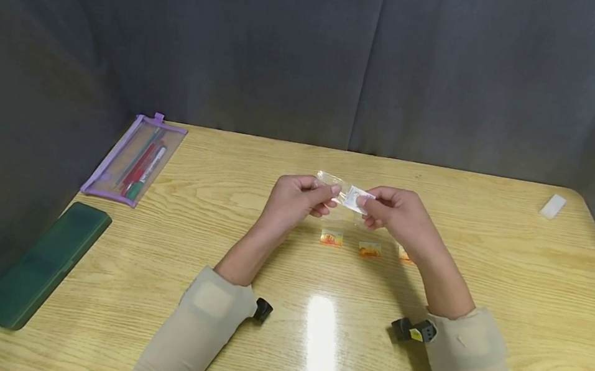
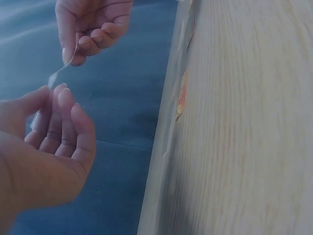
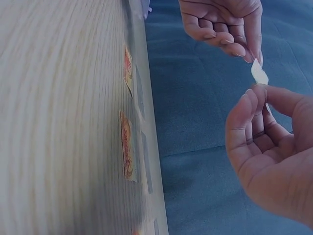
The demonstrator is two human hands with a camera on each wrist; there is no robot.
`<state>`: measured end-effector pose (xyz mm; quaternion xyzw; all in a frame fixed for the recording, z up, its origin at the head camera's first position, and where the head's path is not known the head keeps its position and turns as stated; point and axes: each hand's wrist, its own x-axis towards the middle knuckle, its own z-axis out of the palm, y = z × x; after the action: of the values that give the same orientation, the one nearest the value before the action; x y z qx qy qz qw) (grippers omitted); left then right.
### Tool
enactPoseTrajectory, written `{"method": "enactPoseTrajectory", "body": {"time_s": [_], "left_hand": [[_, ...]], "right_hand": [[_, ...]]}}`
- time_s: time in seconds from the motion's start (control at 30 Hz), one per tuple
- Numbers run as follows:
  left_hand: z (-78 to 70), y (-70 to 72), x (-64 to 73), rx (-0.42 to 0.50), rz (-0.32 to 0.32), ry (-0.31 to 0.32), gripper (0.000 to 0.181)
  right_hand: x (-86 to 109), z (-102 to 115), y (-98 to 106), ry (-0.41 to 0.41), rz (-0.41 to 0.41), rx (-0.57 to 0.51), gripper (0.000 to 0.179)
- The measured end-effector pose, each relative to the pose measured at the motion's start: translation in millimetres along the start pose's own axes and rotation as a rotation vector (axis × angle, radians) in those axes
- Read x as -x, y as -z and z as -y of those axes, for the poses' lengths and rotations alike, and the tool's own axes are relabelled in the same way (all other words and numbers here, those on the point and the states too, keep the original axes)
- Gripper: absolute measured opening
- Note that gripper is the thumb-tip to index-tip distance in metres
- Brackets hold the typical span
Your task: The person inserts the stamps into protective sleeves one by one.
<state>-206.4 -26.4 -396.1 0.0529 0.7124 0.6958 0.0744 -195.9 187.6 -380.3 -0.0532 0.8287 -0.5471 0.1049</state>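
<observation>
Above the table, both hands hold a small clear plastic packet (image 1: 332,180) with a white printed part (image 1: 353,198). My left hand (image 1: 295,202) pinches the clear part between thumb and fingers. At the white part, my right hand (image 1: 405,217) has its own thumb-and-finger pinch. Seen in the right wrist view, the white piece (image 3: 259,72) spans the short gap between the fingertips. Below the hands lie small orange-and-yellow printed pieces: a left one (image 1: 332,238), a middle one (image 1: 370,250) and a right one (image 1: 405,256), partly hidden by my right wrist.
On the left lie a purple-edged mesh pouch (image 1: 107,176) with pens inside and a dark green case (image 1: 45,265). A white block (image 1: 552,206) sits at the far right of the wooden table (image 1: 223,150). Dark curtains (image 1: 270,50) hang behind it.
</observation>
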Motion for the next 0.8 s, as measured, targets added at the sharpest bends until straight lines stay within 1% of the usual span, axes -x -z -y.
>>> {"method": "enactPoseTrajectory", "body": {"time_s": [0.17, 0.37, 0.57, 0.73, 0.8], "left_hand": [[0.2, -0.1, -0.1, -0.013, 0.009, 0.005, 0.023], [-0.5, -1.3, 1.1, -0.039, 0.019, 0.014, 0.017], [-1.6, -0.6, 1.6, -0.015, 0.050, 0.022, 0.018], [-1.9, 0.3, 1.4, 0.007, 0.075, 0.045, 0.023], [-2.5, 0.9, 1.1, 0.025, 0.076, 0.055, 0.023]], "right_hand": [[0.3, 0.6, 0.8, 0.014, -0.014, -0.013, 0.031], [0.1, 1.0, 1.7, 0.027, -0.043, -0.046, 0.030], [0.4, 0.9, 2.9, 0.026, -0.071, -0.071, 0.031], [1.6, 0.7, 5.3, 0.014, -0.080, -0.064, 0.032], [2.2, 1.5, 7.1, 0.014, -0.086, -0.069, 0.032]]}}
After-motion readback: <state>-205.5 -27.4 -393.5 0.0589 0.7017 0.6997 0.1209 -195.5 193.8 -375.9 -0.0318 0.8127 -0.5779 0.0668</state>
